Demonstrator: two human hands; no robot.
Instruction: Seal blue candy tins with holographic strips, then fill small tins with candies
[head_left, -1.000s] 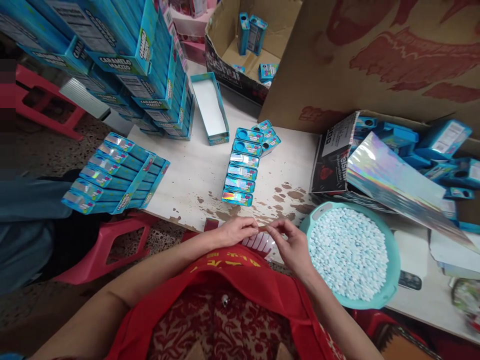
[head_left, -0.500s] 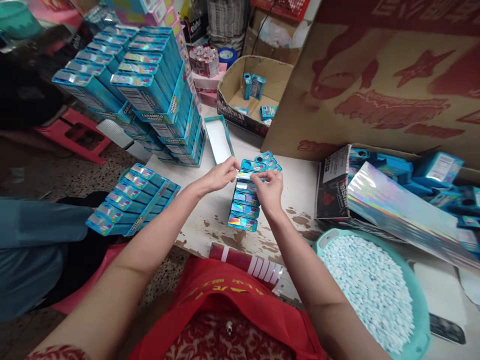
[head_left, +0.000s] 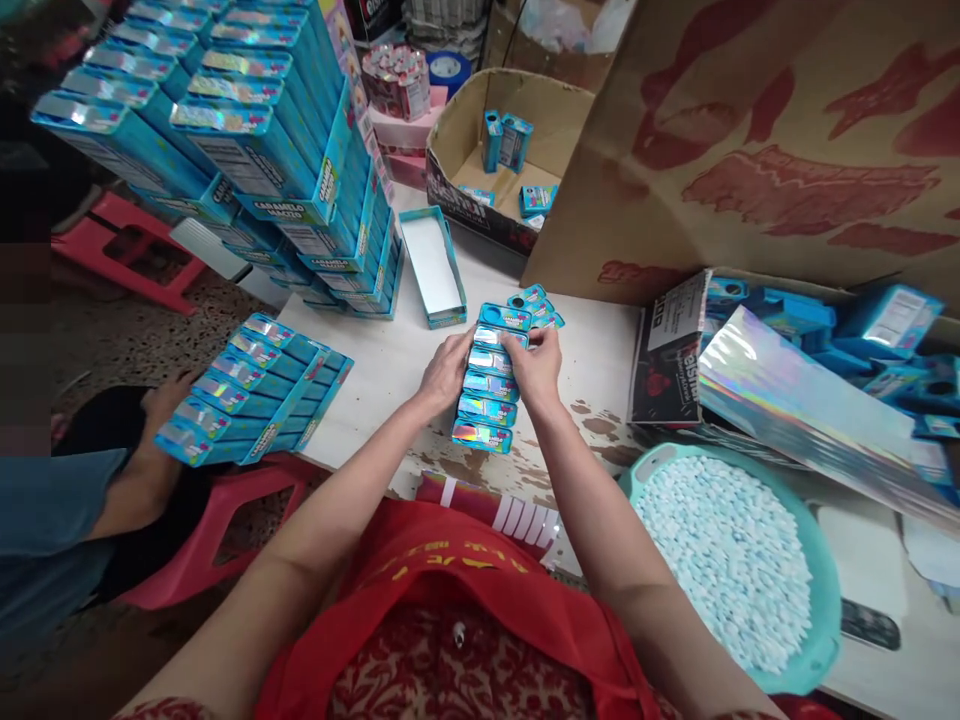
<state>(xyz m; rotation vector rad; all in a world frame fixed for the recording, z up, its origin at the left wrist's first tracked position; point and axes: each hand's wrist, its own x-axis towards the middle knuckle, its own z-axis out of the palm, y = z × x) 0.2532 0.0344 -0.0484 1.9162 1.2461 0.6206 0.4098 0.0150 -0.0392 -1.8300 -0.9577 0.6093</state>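
A row of small blue candy boxes (head_left: 489,385) stands on the white table (head_left: 390,370) in front of me, their shiny holographic strips facing up. My left hand (head_left: 448,372) is against the row's upper left side, its fingers partly hidden by the boxes. From the right, my right hand (head_left: 538,365) grips the upper part of the row, thumb on the second box from the far end. The farthest box (head_left: 504,317) shows a dark round spot instead of a strip. Several small blue boxes (head_left: 537,303) lie just behind it.
An open blue tray (head_left: 435,265) stands behind the row, beside tall stacks of filled trays (head_left: 330,190). At right are a basin of pale candies (head_left: 727,560), a holographic sheet (head_left: 810,410) and a carton (head_left: 664,355). A person's arm (head_left: 139,490) is at left.
My left hand has moved down from the strip to the row's left side. My right thumb now presses on a box top. The view has shifted slightly, and the person's arm at left is now visible.
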